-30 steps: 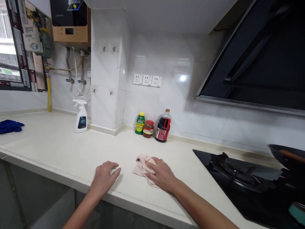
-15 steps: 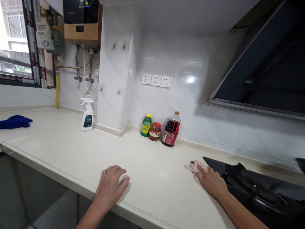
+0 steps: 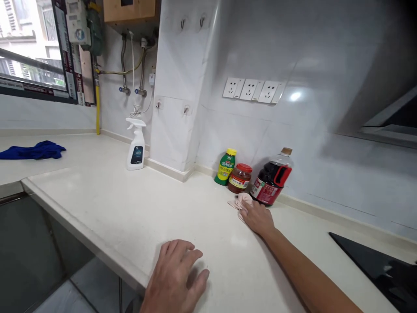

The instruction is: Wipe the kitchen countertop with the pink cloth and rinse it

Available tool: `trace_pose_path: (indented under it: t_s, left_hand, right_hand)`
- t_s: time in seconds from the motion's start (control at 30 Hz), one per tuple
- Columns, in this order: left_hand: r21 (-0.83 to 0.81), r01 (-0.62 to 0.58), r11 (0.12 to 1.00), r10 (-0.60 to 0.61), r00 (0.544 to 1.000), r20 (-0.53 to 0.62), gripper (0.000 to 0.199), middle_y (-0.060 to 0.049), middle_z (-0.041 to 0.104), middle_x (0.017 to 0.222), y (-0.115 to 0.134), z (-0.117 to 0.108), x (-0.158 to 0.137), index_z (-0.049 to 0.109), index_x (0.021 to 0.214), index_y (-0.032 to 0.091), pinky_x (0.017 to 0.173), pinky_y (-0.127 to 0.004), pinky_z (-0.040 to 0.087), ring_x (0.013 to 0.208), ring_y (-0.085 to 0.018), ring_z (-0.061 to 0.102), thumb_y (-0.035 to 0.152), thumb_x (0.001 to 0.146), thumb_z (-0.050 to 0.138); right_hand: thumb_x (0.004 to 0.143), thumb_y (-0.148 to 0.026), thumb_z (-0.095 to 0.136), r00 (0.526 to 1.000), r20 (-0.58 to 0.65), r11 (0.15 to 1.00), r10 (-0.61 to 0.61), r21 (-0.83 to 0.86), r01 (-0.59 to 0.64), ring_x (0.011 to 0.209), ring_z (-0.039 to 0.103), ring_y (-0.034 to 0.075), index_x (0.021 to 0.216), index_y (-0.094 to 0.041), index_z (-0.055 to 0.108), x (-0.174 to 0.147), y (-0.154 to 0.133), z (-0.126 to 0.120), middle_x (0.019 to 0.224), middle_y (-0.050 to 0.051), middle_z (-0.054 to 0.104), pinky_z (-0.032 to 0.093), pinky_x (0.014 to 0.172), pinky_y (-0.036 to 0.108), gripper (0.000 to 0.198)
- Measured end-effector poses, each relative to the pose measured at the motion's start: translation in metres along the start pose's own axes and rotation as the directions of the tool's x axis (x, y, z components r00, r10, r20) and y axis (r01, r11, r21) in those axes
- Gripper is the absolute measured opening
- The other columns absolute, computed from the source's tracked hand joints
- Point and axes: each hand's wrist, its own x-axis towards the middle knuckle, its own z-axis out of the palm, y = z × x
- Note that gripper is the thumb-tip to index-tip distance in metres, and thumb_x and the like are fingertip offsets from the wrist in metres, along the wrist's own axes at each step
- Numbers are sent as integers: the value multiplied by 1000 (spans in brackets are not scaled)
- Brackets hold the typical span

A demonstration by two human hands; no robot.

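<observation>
Pale countertop [image 3: 124, 213], right hand [image 3: 259, 218] on cloth [image 3: 243, 201], jar [image 3: 239, 179] and bottle [image 3: 267, 187] just beyond

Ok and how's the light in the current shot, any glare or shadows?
Head view: bright glare spot on the wall, right of the sockets; head view: the window partly washed out, upper right corner dark; head view: soft shadow on the counter under the left hand.
</observation>
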Motion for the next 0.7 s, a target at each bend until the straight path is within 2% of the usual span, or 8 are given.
trace_pose_path:
  t_s: [0.23, 0.33, 0.43, 0.57, 0.7]
  left_hand:
    - [-78, 15, 997, -21, 996, -82, 20, -8, 68, 102, -4, 2, 0, 64, 102, 23, 81, -41, 50, 95, -25, 63, 19, 83, 66]
    - [-102, 26, 994, -38, 993, -116, 16, -8, 68, 101, -4, 1, 0, 65, 101, 22, 82, -41, 51, 94, -24, 63, 19, 85, 64]
    - [-105, 35, 994, -54, 982, -178, 13, -8, 68, 99, -4, -2, -1, 65, 100, 21, 82, -41, 50, 94, -24, 64, 18, 88, 61]
    - [-99, 69, 993, -91, 966, -241, 11, -8, 69, 98, -4, -6, 0, 66, 98, 21, 82, -41, 50, 94, -23, 65, 19, 90, 58]
    - [-126, 119, 985, -146, 960, -238, 11, -6, 70, 96, -3, -8, 1, 67, 94, 22, 81, -39, 49, 92, -22, 65, 21, 92, 56]
  right_hand:
    - [99, -42, 40, 982, -17, 975, -186, 117, 186, 114, 52, 33, 142, -32, 52, 43, -116, -31, 139, 13, 51, 40, 92, 44, 45]
    - [99, -41, 42, 960, -47, 944, -278, 171, 281, 115, 50, 32, 140, -32, 54, 45, -163, -49, 140, 12, 51, 39, 93, 45, 44]
    - [99, -40, 43, 917, -84, 891, -390, 216, 399, 117, 48, 31, 138, -33, 56, 34, -202, -70, 145, 10, 48, 38, 95, 45, 42]
    - [98, -42, 46, 830, -145, 792, -539, 247, 558, 121, 46, 28, 139, -38, 53, -3, -232, -94, 153, 5, 41, 36, 98, 44, 42]
    - [94, -39, 56, 737, -234, 665, -633, 322, 674, 122, 45, 29, 139, -37, 54, -53, -222, -102, 154, 6, 39, 38, 98, 44, 45]
